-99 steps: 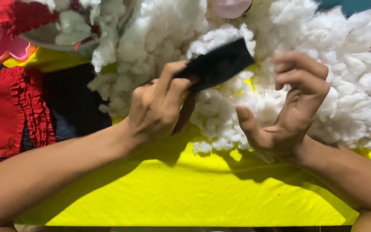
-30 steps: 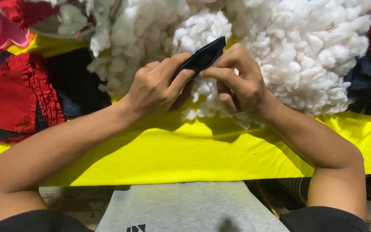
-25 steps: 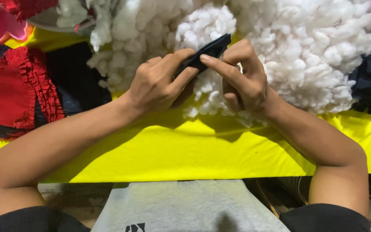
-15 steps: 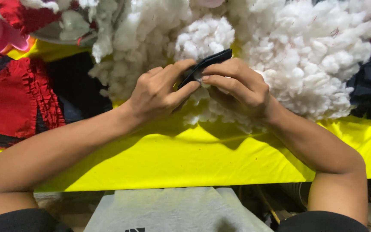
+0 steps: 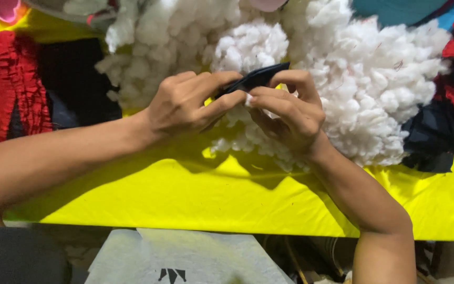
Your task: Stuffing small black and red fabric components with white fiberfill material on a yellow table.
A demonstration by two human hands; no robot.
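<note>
1. A small piece of black cloth [image 5: 258, 79] is pinched between both hands, just above a heap of white stuffing [image 5: 342, 79].
2. The left hand [image 5: 185, 105] is closed on the cloth's near end, thumb and fingers pressed together.
3. The right hand [image 5: 290, 113] is curled around its far end, with a tuft of stuffing held under the fingers.
4. A yellow sheet [image 5: 211, 194] is spread beneath; red ruffled fabric [image 5: 6, 89] lies at the left.

Both hands [image 5: 248, 105] pinching black fabric piece [image 5: 256, 80], white stuffing pile [image 5: 363, 79], yellow cloth [image 5: 195, 194]
</note>
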